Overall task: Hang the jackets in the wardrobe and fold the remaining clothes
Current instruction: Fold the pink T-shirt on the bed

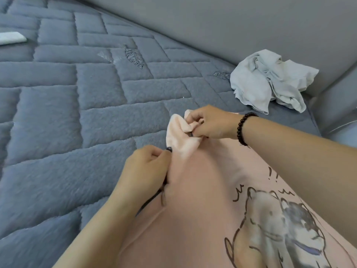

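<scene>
Pink garment [193, 190] pinched by both hands' grip.

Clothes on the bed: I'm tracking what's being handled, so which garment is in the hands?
The pink garment with the cartoon animal print, gripped by both hands; the pale grey garment lies crumpled and untouched near the headboard.

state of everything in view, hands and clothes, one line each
pink garment: spread on the bed, top edge bunched and lifted by both hands
left hand: fingers curled, pinching the garment's left edge
right hand: fingers curled, gripping the bunched pale lining
light grey garment: crumpled in a heap, unfolded, untouched
quilted bed cover: lying flat
white item: at the left edge, mostly cut off, cannot tell
</scene>
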